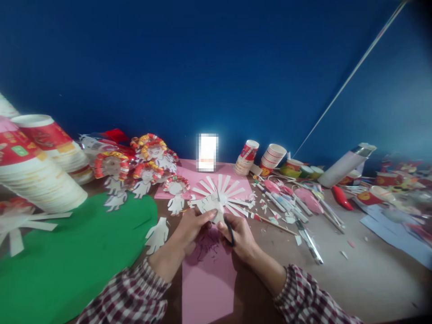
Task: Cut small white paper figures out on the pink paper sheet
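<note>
My left hand pinches a small piece of white paper with pencil-like lines on it. Close beside it on the right, my right hand is closed around black-handled scissors, whose blades point up at the paper. Beneath my hands lies a pink sheet with dark scribbled marks near its top. Just behind the held paper, a white fringed paper cup shape is spread out on another pink sheet. A white paper figure cutout lies left of my left hand.
A green round sheet and tall cup stacks fill the left. Ring-headed paper figures stand behind it. Pens, paper scraps, a red marker-like object and more cup stacks are on the right.
</note>
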`<state>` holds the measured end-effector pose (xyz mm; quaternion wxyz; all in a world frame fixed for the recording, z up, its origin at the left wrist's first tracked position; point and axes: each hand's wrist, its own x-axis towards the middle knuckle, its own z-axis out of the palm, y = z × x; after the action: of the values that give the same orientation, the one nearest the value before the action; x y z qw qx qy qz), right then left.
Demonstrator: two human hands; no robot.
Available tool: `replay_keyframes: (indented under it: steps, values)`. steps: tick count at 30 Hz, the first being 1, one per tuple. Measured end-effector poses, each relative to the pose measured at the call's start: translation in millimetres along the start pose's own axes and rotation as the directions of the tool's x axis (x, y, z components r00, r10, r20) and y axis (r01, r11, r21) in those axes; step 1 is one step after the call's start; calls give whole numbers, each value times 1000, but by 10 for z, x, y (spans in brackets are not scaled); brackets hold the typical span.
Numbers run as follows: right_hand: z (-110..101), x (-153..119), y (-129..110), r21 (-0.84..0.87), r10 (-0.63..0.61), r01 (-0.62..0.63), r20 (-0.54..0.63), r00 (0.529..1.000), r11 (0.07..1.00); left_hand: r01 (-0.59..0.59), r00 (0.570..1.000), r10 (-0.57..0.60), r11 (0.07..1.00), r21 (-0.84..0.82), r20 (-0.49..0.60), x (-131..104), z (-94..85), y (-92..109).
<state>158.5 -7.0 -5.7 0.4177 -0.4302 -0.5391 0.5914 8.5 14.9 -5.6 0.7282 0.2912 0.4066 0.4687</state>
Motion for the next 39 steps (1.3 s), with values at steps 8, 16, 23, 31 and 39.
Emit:
replay_keyframes:
  steps: [8,16,23,31,39]
  values:
    - [1,-8,8,-22,-4,4,-12,1000,1000,-24,1000,24,999,-24,-11,56,-33,-65]
    - [10,-12,2,-23,-1,1,-30,1000,1000,-32,999,32,999,-36,-19,-41,38,27]
    - [27,-22,-28,-50,5,-7,-41,999,999,-15,999,15,1000,2,-50,2,19,9]
    - [39,-35,-46,-50,10,-12,-41,999,999,-8,999,8,1000,-4,-39,-18,16,24]
    - [49,-48,-34,-74,12,-16,-56,998,997,14,999,-14,1000,-1,-40,-46,42,59]
